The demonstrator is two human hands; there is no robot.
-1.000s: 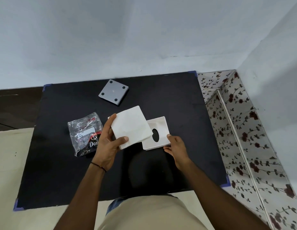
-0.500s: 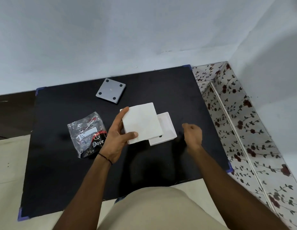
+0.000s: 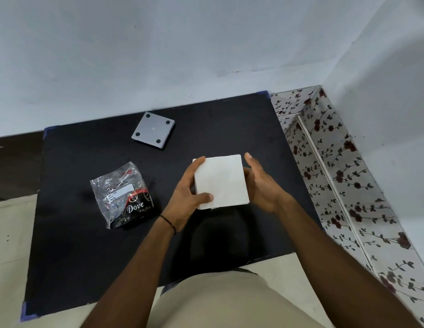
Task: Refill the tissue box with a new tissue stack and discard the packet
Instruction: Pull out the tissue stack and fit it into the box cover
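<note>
A square white tissue stack (image 3: 221,181) is held flat between both hands above the black mat (image 3: 87,245). My left hand (image 3: 186,197) grips its left edge, thumb on top near the front corner. My right hand (image 3: 261,185) cups its right edge with fingers along the side. The white tissue box body is hidden beneath the stack and hands. The grey box lid or base (image 3: 153,130) with dark round feet lies upside down at the far part of the mat. The crumpled clear and black "Dove" packet (image 3: 122,195) lies left of my left hand.
The mat lies on a pale floor against a blue-grey wall. A floral-patterned ledge (image 3: 329,176) runs along the right side. My beige-clad knee (image 3: 220,301) is at the near edge.
My right hand came back from the right and closed on the stack's right edge. The stack moved right and now covers the white box, which was partly showing before.
</note>
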